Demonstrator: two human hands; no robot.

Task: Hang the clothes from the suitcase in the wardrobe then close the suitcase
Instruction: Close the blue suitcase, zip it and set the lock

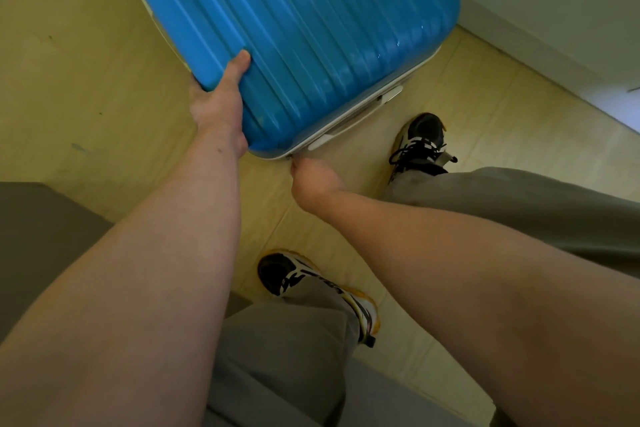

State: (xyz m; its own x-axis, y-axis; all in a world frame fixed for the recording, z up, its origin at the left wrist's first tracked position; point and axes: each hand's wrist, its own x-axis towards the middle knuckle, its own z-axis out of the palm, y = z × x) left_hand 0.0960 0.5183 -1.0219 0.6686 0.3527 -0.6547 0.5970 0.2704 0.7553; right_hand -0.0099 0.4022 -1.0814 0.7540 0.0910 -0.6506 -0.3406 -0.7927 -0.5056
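A blue ribbed hard-shell suitcase (311, 28) lies flat on the floor with its lid down, a pale trim and handle along its near edge. My left hand (214, 100) holds the lid's near-left edge, thumb on top and fingers hidden below. My right hand (311, 180) is curled at the suitcase's near corner and pinches a small zip pull (290, 157) at the seam. No clothes are in view.
Pale wood-look floor (86, 80) surrounds the suitcase. A white panel (554, 10) stands at the right, close to the suitcase. A grey-brown surface (41, 236) sits at the lower left. My two shoes (420, 146) and grey trouser legs are below the suitcase.
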